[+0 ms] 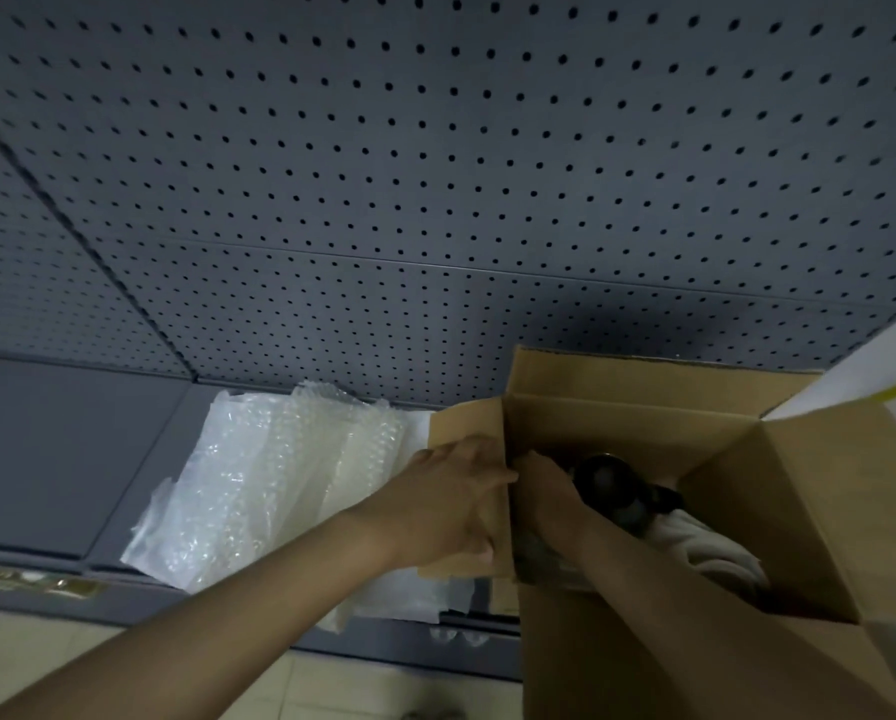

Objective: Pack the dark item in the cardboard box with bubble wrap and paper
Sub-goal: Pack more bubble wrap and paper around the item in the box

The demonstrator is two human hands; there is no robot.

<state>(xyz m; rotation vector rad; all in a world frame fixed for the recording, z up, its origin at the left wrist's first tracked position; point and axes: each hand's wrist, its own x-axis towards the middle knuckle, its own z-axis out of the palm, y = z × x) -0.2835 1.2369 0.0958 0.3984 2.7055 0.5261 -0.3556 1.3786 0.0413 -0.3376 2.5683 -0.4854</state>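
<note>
The dark item [609,488] lies inside the open cardboard box [809,511], near the left wall of the box. It is round, black and glossy, and its lower part rests against pale crumpled paper [705,543] that fills the bottom right of the box. The right hand [547,493] reaches down into the box and lies just beside the dark item, touching its left side; the fingers are hidden behind the box wall and the item, so it is not possible to tell if the hand grips it or only rests there. The left hand [451,498] is outside the box and holds the left flap [466,423], with the fingers closed over the edge of the flap and the thumb under it. To the left of the box, a pile of clear bubble wrap [258,491] lies on the grey shelf [61,449]. Behind everything stands a grey pegboard wall [435,174].
</note>
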